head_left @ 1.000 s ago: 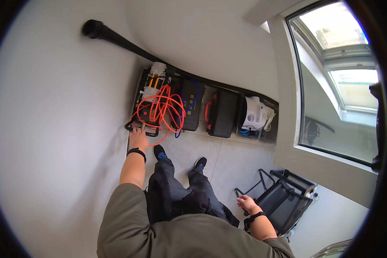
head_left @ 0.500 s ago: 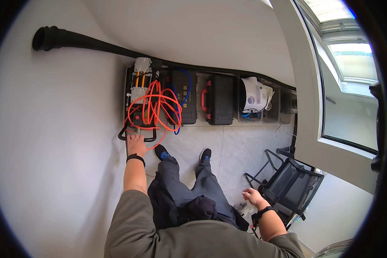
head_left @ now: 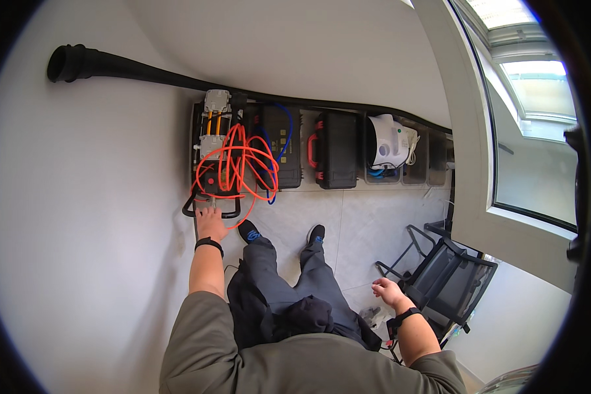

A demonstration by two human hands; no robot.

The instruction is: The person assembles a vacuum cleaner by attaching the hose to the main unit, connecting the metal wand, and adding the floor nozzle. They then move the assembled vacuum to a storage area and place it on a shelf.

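Note:
My left hand (head_left: pixel 210 224) reaches forward and has its fingers wrapped over the black bar handle (head_left: pixel 230 215) of a machine. That machine has grey metal housings (head_left: pixel 212 146), yellow-orange rods and a red button, and it stands at the left end of a row of equipment. A loosely coiled orange hose (head_left: pixel 245 150) lies over it and hides part of its body. Back by my right side, my right hand (head_left: pixel 389 291) hangs with curled fingers, close to a black folding chair (head_left: pixel 448 279). Nothing shows between those fingers.
Right of the machine are a black case (head_left: pixel 284 154) with a blue hose, another black case (head_left: pixel 337 151) with a red handle, and a white device (head_left: pixel 389 144) on a plastic bin. A long black pipe (head_left: pixel 138 68) runs behind them. An open window frame (head_left: pixel 466 190) juts in at right.
The view has shifted very slightly. My left hand stays on the handle, and my right hand keeps nearly the same place and curl.

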